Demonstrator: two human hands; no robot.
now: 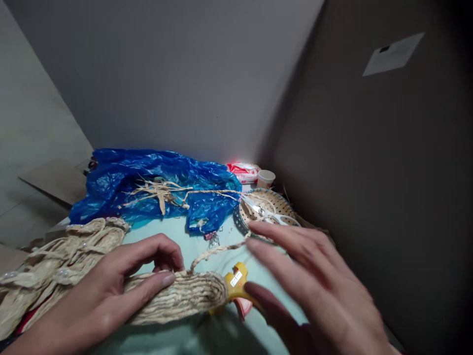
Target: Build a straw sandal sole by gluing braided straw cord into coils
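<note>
Now the left hand (107, 288) has the coiled straw braid (195, 296) pinched between thumb and fingers, low at the near side of the bench (148, 234), its rounded end overlapping our view of a yellow tool (240, 278). Over on the right, the right hand (318, 286) is blurred and spread wide, thumb well apart from the fingers, and a loose braided cord (218, 250) runs from the coil towards those fingertips, contact impossible to tell!
</note>
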